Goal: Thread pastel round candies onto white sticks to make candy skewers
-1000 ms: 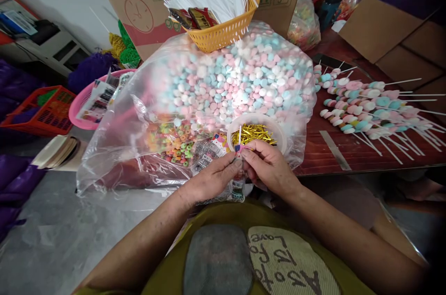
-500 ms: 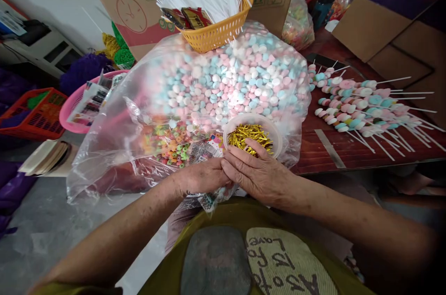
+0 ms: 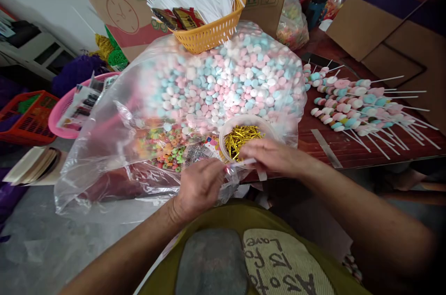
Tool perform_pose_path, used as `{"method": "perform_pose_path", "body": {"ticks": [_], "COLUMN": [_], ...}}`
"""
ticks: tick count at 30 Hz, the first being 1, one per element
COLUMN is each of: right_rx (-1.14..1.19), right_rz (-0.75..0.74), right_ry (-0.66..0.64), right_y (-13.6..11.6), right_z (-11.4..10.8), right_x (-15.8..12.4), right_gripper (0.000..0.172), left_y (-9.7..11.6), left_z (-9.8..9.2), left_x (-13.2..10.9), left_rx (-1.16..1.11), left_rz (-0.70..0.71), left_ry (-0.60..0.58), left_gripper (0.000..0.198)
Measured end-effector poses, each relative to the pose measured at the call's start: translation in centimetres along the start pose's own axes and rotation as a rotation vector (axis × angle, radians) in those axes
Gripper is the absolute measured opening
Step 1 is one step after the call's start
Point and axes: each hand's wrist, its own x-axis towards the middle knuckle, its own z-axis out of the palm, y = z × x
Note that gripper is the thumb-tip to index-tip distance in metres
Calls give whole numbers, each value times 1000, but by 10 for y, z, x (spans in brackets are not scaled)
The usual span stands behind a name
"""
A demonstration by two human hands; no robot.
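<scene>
My left hand [image 3: 202, 184] is closed in front of the plastic bag, fingers curled. From it a white stick [image 3: 248, 162] sticks out to the right, with clear wrapping bunched around it; the rest is hidden by the hand. My right hand [image 3: 273, 155] is over the near right side of a round plastic tub [image 3: 226, 123] of gold twist ties [image 3: 240, 139]. Its fingers are smeared by motion, so whether they hold a tie is unclear. Under the tub lies a big clear bag of pastel marshmallows [image 3: 216, 83].
Marshmallow skewers [image 3: 358, 104] lie piled on the red table [image 3: 313, 155] at right. A yellow basket [image 3: 209, 35] of white sticks stands on the bag, before a cardboard box [image 3: 125, 7]. Coloured ring candies [image 3: 170, 151] lie left of the tub. A pink basket [image 3: 57, 121] is at left.
My hands were together at the tub's near edge; now they are apart. The right has moved right over the tub, and the left shows a white stick. The view has shifted slightly.
</scene>
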Motion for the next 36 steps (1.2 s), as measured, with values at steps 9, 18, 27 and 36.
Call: {"method": "perform_pose_path", "body": {"ticks": [9,18,27,36], "right_rx": [-490,28,210,-19], "right_rz": [-297,-112,-297,-161], "right_ry": [81,329,342,410], "right_y": [35,24,-11,-7], "right_z": [9,-10,26,43], "right_x": [68,29,20,24], "right_gripper": [19,22,38,57], "left_y": [-5,3,5,0], "left_z": [11,13,20,19], "left_x": [4,31,45,28], "left_rx": [-957,-1092,-996,-838], "left_rz": [-833,-796,-636,-523], "left_ry": [314,262,161,-19], "left_gripper": [28,22,11,21]}}
